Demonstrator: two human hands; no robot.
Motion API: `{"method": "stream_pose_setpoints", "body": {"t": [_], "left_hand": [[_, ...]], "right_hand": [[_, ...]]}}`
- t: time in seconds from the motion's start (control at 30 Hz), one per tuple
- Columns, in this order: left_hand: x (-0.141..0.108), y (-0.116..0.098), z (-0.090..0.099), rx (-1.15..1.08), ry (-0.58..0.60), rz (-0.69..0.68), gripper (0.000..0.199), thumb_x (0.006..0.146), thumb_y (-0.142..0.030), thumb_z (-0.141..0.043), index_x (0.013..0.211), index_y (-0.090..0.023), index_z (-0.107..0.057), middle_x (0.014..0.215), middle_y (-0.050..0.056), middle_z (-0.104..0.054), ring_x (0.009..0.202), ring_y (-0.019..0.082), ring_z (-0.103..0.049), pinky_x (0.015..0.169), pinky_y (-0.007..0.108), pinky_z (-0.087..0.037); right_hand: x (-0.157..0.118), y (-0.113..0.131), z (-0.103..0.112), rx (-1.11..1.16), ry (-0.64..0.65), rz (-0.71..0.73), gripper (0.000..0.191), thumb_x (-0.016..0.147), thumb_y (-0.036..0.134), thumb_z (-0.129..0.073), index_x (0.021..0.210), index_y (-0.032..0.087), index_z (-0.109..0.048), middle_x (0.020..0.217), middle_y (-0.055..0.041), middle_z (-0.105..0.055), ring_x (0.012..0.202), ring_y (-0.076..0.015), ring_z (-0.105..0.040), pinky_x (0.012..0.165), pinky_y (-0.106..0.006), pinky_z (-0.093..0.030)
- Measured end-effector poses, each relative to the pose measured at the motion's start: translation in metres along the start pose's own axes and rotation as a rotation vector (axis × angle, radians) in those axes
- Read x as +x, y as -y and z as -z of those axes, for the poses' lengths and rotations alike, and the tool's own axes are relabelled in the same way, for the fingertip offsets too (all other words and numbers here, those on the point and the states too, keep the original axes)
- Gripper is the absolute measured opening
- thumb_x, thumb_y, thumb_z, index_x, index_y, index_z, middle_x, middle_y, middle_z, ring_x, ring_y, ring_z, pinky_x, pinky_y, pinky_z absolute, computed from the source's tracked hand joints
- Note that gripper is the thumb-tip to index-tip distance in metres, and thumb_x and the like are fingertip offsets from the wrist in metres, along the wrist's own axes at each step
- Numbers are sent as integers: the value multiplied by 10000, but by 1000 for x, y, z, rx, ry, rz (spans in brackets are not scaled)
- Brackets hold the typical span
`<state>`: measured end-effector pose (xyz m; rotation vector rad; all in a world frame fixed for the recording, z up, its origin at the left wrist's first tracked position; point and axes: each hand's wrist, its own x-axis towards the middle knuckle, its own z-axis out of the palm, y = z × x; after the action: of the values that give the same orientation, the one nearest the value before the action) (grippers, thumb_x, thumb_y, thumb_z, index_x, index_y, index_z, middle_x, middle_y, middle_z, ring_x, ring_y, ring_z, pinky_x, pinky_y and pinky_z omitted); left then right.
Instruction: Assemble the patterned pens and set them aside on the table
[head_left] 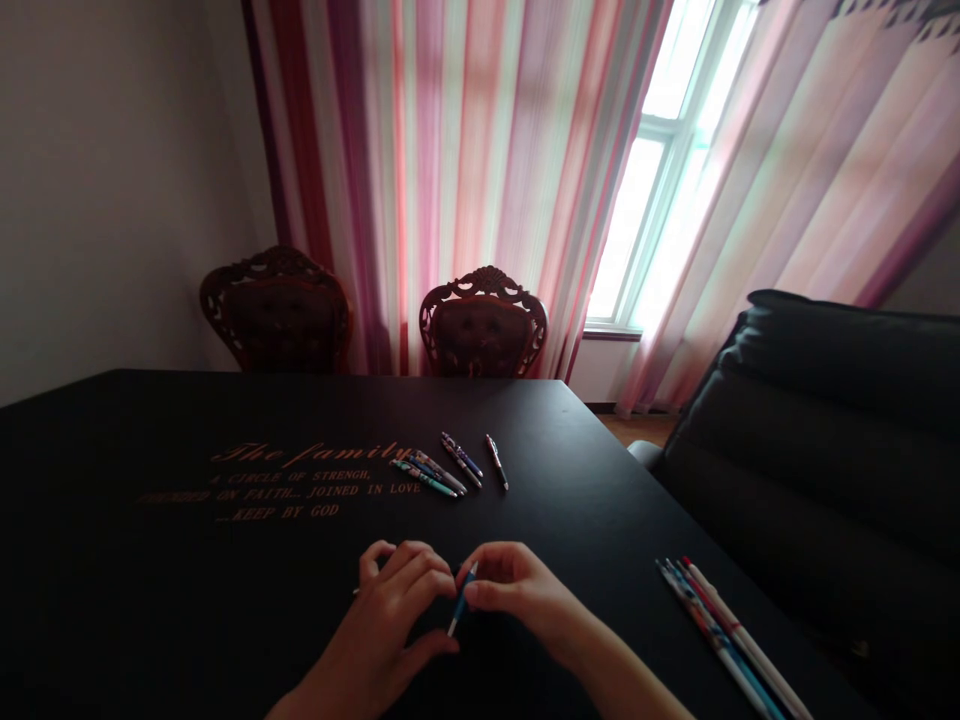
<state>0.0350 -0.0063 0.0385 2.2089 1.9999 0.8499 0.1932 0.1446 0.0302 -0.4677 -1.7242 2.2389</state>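
Near the front of the black table [187,590], my right hand [521,590] pinches a slim blue pen piece [463,598] between thumb and forefinger. The piece is tilted, with a pointed tip at its upper end and a pale lower end. My left hand [405,605] is right beside it, fingers curled, its thumb close to the lower end. A small pale tip [356,591] pokes out at the left hand's outer side; the rest of it is hidden by the fingers. Beyond the hands lie several pens [435,473] in a loose group, and one pen [496,462] apart to their right.
At the right table edge lie several long pens or pencils [739,645], side by side. A dark padded armchair [817,450] stands to the right. Two carved chairs, one left [277,315] and one in the middle [484,330], are behind the table, before striped curtains [465,150].
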Motion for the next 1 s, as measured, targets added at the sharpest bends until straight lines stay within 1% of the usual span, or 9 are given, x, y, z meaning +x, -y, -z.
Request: {"method": "stream_pose_setpoints", "body": {"t": [0.17, 0.33, 0.5, 0.6, 0.73, 0.83, 0.9, 1.0], "left_hand": [[0, -2, -4, -35, -9, 21, 443, 825, -484, -700, 1181, -317, -495, 1168, -24, -635, 1164, 210, -521, 1003, 371, -187], [0, -3, -3, -30, -10, 15, 456, 817, -422, -728, 1200, -333, -497, 1169, -31, -633, 1147, 212, -533, 996, 374, -203], [1, -6, -1, -37, -21, 27, 445, 787, -367, -755, 1165, -311, -527, 1148, -15, -624, 1103, 220, -543, 987, 376, -236], [2, -8, 0, -60, 11, 41, 427, 769, -351, -763, 1126, -295, -537, 1128, -12, -611, 1081, 215, -537, 974, 367, -249], [2, -11, 1, -79, 43, 72, 467, 715, -273, -791, 1100, -290, -527, 1116, -24, -595, 1086, 212, -513, 989, 370, -219], [2, -12, 1, -89, 67, 75, 466, 713, -294, -791, 1096, -292, -526, 1106, -28, -593, 1076, 212, -509, 983, 370, -217], [2, -12, 2, -88, 71, 69, 476, 712, -290, -787, 1109, -291, -525, 1113, -22, -595, 1082, 218, -507, 982, 373, -217], [3, -13, 4, -76, 64, 52, 496, 705, -295, -789, 1125, -288, -525, 1128, -8, -599, 1092, 234, -504, 982, 384, -215]], "right_hand": [[1, -6, 0, 19, -13, -51, 380, 594, 356, -891, 846, 126, -723, 726, 3, -674, 660, -100, -564, 668, -228, -400], [1, -6, -2, 17, -46, -57, 419, 544, 391, -909, 801, 133, -702, 699, 14, -664, 649, -104, -570, 657, -233, -408], [1, -8, -2, 3, -25, -35, 394, 577, 386, -895, 809, 128, -710, 681, 10, -670, 632, -103, -571, 649, -235, -404], [1, -11, -1, -3, -24, -59, 404, 568, 371, -900, 829, 123, -715, 708, 2, -679, 645, -112, -579, 662, -246, -412], [1, -15, 1, -20, -31, -73, 418, 535, 364, -913, 812, 127, -709, 736, 3, -679, 671, -120, -578, 665, -246, -414], [1, -15, 0, -38, -20, -68, 414, 532, 369, -912, 807, 136, -708, 746, 4, -681, 677, -123, -580, 671, -248, -419], [0, -12, -1, -57, 2, -72, 401, 566, 397, -892, 810, 135, -711, 743, -3, -682, 666, -125, -583, 676, -255, -420], [0, -7, -3, -101, 28, -64, 395, 676, 483, -805, 817, 125, -717, 700, -16, -673, 639, -128, -575, 672, -266, -414]]}}
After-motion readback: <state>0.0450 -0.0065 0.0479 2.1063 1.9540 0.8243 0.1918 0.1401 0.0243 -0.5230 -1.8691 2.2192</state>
